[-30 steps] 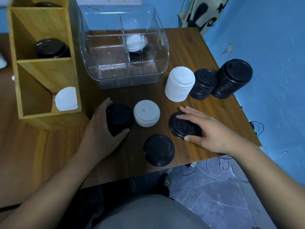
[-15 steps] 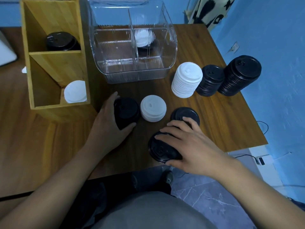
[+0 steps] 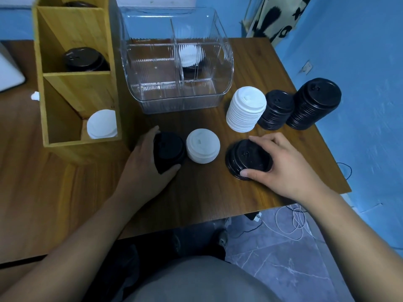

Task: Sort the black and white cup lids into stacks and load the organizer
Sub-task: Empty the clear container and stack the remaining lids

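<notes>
Beyond your left hand [image 3: 144,164], the organizer [image 3: 72,25] holds black lids [image 3: 85,59] in its middle slot and a white lid [image 3: 102,124] in the lowest. The clear bin [image 3: 152,68] has white lids [image 3: 190,55] in its right half. The lone black lid nearest you half a second ago is gone from there. Your right hand [image 3: 281,168] now curls over a black pile [image 3: 246,155], thumb at its near rim. Your left hand wraps a black stack [image 3: 169,149].
</notes>
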